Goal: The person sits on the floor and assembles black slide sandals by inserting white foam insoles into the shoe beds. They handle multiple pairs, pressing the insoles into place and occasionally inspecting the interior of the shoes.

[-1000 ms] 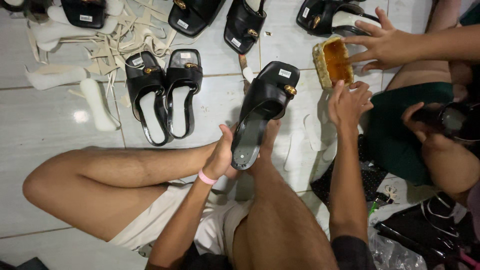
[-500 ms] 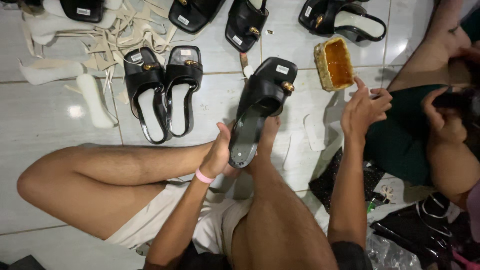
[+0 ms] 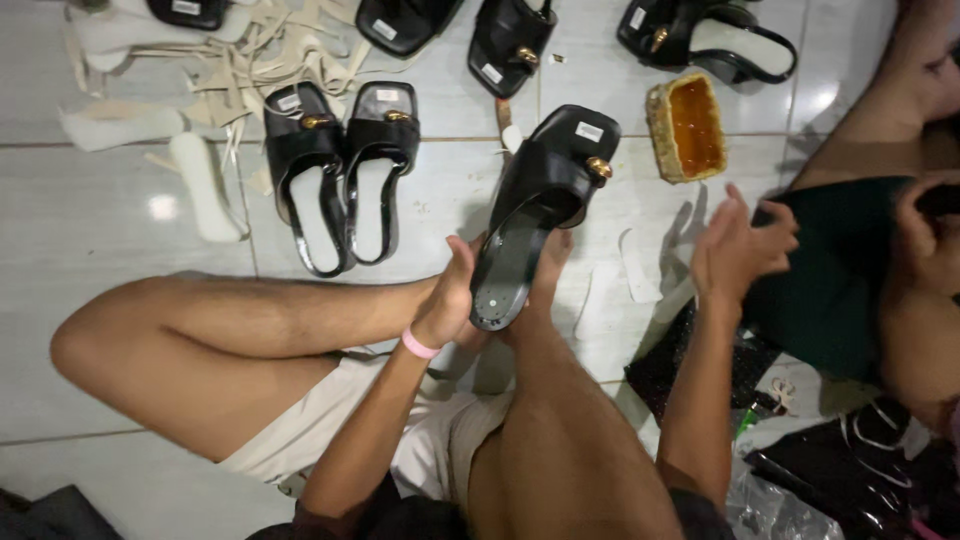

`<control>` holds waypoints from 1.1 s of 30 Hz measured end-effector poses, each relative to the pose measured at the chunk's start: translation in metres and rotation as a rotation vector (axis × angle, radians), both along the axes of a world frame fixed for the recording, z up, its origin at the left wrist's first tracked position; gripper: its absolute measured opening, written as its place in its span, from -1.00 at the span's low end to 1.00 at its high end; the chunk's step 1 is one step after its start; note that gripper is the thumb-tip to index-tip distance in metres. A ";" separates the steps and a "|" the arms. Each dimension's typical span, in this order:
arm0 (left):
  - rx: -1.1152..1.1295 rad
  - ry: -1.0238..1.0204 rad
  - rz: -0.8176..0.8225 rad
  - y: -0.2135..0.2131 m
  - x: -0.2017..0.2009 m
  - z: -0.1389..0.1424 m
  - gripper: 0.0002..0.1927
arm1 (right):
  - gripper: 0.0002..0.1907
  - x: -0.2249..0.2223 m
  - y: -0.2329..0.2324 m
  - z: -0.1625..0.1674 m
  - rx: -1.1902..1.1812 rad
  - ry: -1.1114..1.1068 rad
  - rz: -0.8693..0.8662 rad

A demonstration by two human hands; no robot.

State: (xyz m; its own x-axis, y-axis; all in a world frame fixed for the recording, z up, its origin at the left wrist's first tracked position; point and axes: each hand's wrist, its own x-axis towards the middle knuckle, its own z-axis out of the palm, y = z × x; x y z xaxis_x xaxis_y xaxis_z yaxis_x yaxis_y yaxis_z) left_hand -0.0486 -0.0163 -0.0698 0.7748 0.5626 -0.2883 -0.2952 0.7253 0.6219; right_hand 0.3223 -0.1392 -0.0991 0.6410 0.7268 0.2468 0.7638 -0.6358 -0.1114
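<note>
- Head view cut off the far shoes along the top edge; the left hand's fingertips were hidden behind the black sandal.
- Left fingers gripped that sandal's heel end, propped on the shin above the tiled floor.
- Right hand hovered right of it, fingers loosely spread, empty, near the glue tub.

This looks like a small home shoe-making workshop, with the work done sitting on a pale tiled floor. Finished black sandals stand in pairs at twelve o'clock, cream strap offcuts and loose insoles lie at ten o'clock, and an open tin of amber glue sits at one o'clock.
</note>
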 end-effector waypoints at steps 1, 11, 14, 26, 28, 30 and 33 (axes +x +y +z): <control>0.011 0.016 -0.002 0.001 0.000 0.001 -0.02 | -0.42 -0.005 -0.001 0.006 0.036 -0.069 0.028; 0.067 -0.071 0.025 0.011 0.007 0.019 0.05 | -0.35 -0.172 0.016 0.079 0.253 0.877 0.628; 0.020 -0.135 0.044 0.013 0.013 0.021 0.06 | -0.31 -0.183 0.036 0.093 0.134 0.629 0.707; 0.186 -0.073 -0.015 0.019 0.014 0.030 0.05 | -0.38 -0.189 0.060 0.103 0.127 0.382 0.639; 0.188 -0.072 -0.027 0.020 0.014 0.033 0.06 | -0.41 -0.187 0.064 0.106 0.173 0.380 0.632; 0.227 -0.084 -0.028 0.020 0.013 0.036 0.08 | -0.42 -0.183 0.069 0.109 0.161 0.324 0.627; 0.339 0.015 -0.064 0.022 0.012 0.038 0.11 | -0.44 -0.177 0.074 0.110 0.143 0.265 0.618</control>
State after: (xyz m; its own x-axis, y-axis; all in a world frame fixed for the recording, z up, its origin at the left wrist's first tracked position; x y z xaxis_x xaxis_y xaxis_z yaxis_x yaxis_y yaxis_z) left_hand -0.0365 0.0060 -0.0318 0.8089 0.5785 -0.1046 -0.2448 0.4932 0.8347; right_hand 0.1451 -0.0648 0.0112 0.1715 0.9504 0.2596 0.9167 -0.0575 -0.3953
